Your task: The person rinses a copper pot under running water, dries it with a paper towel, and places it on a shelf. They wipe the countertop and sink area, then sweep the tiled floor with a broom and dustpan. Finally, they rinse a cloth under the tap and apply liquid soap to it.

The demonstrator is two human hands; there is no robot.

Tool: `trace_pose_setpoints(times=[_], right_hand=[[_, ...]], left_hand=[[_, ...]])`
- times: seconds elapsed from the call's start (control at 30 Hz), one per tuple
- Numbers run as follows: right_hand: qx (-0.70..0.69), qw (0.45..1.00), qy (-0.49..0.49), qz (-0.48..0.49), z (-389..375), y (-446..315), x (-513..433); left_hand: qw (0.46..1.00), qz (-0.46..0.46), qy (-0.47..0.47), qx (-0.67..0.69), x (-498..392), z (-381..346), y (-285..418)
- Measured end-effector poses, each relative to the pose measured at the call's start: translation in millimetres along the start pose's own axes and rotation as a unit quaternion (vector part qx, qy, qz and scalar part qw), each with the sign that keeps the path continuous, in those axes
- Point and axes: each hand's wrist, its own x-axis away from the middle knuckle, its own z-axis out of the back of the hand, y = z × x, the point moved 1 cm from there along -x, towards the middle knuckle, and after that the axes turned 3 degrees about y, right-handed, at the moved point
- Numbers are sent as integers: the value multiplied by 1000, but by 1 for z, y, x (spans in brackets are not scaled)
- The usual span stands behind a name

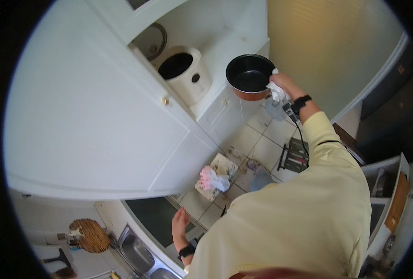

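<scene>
My right hand grips the near right edge of a round pot, with a crumpled white cloth or paper between. The pot has a black inside, a copper-brown outside and nothing visible in it. It is held up in front of the cabinet shelf. On that shelf stands a cream rice-cooker-like appliance, its top uncovered and its inside dark. Behind it leans a round lid. My left hand hangs near the counter, its fingers loosely bent and nothing seen in it.
A large white cabinet door with a brass knob stands at the left. On the tiled floor are a speckled board with a pink-and-white bag, and a grey cutlery tray. A steel sink lies lower left. An open drawer juts out right.
</scene>
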Motion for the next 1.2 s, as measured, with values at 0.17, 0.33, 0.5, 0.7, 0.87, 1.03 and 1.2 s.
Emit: trace_pose_setpoints(times=[0.17, 0.33, 0.5, 0.7, 0.87, 1.03, 1.2], right_hand=[[117, 988, 1, 101, -43, -47, -201], [101, 986, 12, 133, -127, -82, -321], [132, 976, -20, 169, -183, -100, -357], [180, 960, -82, 197, -216, -107, -376], [135, 962, -20, 238, -216, -112, -367], [-214, 970, -105, -46, -178, -106, -335], [-329, 936, -91, -89, -182, -104, -330]], left_hand=[[981, 175, 78, 31, -24, -41, 16], [962, 243, 113, 57, -13, -86, 85], [958, 233, 127, 107, -8, -104, 110], [955, 231, 133, 126, -12, -107, 116], [963, 219, 128, 91, -23, -122, 145], [965, 227, 112, 65, -31, -121, 156], [971, 219, 74, 60, -41, -112, 160]])
